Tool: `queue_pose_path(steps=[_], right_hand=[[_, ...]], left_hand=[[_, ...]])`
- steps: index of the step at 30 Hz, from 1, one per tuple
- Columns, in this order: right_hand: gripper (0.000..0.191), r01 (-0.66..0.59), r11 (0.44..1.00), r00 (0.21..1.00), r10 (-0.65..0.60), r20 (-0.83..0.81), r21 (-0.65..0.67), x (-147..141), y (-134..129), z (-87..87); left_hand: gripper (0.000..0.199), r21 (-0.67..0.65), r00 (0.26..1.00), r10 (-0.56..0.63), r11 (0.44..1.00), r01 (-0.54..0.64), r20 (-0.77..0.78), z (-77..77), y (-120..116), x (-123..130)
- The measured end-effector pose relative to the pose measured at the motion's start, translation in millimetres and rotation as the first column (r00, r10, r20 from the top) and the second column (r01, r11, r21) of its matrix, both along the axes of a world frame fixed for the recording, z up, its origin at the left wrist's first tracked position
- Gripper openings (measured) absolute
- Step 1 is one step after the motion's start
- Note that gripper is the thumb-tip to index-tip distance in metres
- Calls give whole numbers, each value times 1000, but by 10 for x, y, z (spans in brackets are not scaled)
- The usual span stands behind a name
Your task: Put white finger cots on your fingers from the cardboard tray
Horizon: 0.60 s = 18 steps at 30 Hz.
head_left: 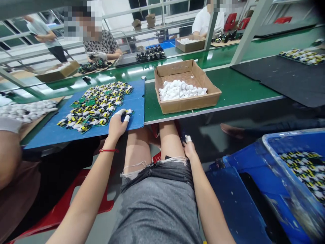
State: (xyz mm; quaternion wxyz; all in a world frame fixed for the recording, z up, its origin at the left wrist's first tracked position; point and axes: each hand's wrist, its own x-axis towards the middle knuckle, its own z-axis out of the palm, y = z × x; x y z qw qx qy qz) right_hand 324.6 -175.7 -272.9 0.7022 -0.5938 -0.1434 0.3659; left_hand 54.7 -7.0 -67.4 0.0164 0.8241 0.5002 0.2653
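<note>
Green matting covers the long bench (236,88), which runs under a metal frame with other people seated along its far side. At the near edge lies a blue mat (137,101), and on it a spread of small yellow-and-black components (96,105) on little boards, reaching from the mat's far edge down toward its near left corner. The left hand (117,124) rests on the mat's near edge, its fingertips in white finger cots, thumb and forefinger pinched on one component (129,112) at the near right fringe of the spread. Just beside the mat to the right, a shallow cardboard box (188,101) sits at the bench's near edge, holding a heap of white pieces (180,90). The right hand (190,149) is below the bench edge, against the person's right knee, a white cot on one finger; whether it grasps anything cannot be told. A blue crate (284,145) with more of the same components stands off the bench at the lower right. A co-worker's arm (8,152) shows at the left edge.
</note>
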Motion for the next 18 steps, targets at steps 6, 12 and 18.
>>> queue_pose_path(steps=[6,12,18], right_hand=[[49,57,983,977,-19,-214,173,69,-179,307],[41,-73,990,944,107,-312,117,-148,-270,194],[51,-115,976,950,163,-267,186,-44,-319,362]], left_hand=[[43,3,1000,-3,1000,3,27,-1,-5,2],[40,-5,996,-22,1000,22,86,5,-52,6],[32,-42,982,-25,999,33,185,8,-87,-3]])
